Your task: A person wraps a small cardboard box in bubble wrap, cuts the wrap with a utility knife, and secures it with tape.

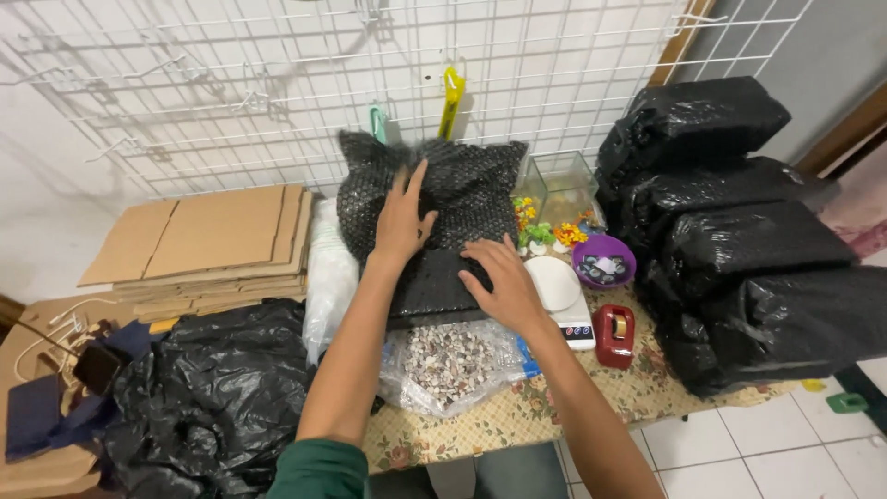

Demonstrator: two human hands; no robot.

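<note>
While both hands lay flat on the black bubble-wrap bundle (453,185), fingers were spread, gripping nothing: left hand (403,220) up top, right hand (504,282) at its front edge. Bag of pebbles (450,362) sat just in front of the bundle, tape dispenser (613,334) to its right.

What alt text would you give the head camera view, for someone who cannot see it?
A person's left hand and right hand press flat on a bundle wrapped in black bubble wrap on a floral-clothed table. Around it lie a clear bag of small shells, a white scale, a red tape dispenser, flattened cardboard and stacked black parcels.

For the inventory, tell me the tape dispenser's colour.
Red; the tape dispenser shows best in the head view.
</note>
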